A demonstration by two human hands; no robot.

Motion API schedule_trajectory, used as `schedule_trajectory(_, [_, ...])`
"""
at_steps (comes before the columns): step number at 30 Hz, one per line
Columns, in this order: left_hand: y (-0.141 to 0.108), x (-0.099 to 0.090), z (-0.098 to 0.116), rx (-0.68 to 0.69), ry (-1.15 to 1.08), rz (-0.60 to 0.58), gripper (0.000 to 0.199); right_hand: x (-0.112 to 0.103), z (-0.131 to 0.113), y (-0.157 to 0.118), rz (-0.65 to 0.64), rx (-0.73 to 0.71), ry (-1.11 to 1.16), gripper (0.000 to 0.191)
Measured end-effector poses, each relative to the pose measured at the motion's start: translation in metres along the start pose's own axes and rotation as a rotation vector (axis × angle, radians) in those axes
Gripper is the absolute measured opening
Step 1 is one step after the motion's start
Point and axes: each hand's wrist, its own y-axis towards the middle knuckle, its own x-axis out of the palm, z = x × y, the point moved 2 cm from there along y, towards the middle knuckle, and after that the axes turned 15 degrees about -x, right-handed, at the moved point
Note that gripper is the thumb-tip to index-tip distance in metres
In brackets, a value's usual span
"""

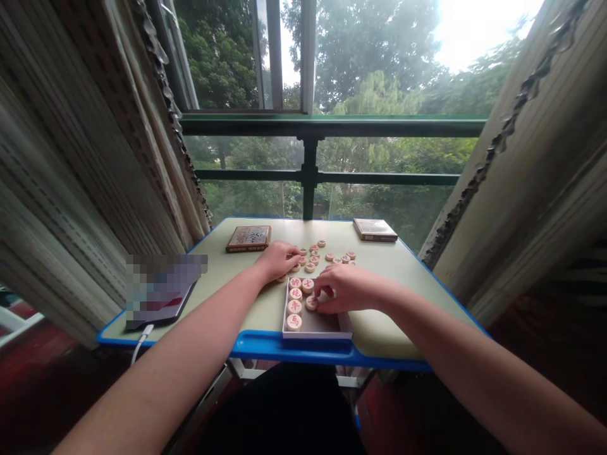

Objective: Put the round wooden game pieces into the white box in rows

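Note:
An open white box (pixel 317 336) sits at the table's near edge. Down its left side runs a column of round wooden pieces with red characters, among them a lowest piece (pixel 294 323); another piece (pixel 308 285) lies beside the top one. My right hand (pixel 339 287) is over the box, its fingertips closed on a red-marked piece (pixel 312 303) in the second column. Beyond the box's left corner, my left hand (pixel 279 260) rests among loose pieces, fingers bent down; what is under them is hidden. Several more loose pieces (pixel 314 260) lie behind the box.
On the pale table (pixel 389 284) with a blue rim, a brown flat box (pixel 249 238) lies at back left and another box (pixel 375 230) at back right. A tablet (pixel 165 297) with a white cable is at the left edge. Curtains flank the window.

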Motion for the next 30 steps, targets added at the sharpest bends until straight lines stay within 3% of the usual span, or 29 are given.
schedule_trajectory(16, [0.001,0.0,0.001,-0.001,0.007,-0.004,0.023,0.008,0.003,0.005,0.122,-0.14,0.006,0.012])
schedule_trajectory(28, [0.0,-0.003,0.002,-0.01,-0.009,-0.002,0.023,0.007,0.004,0.005,0.144,-0.174,0.06,0.014])
schedule_trajectory(30, [-0.001,-0.004,0.004,-0.003,-0.011,-0.006,0.023,0.001,0.011,0.003,0.18,-0.115,0.063,0.017])
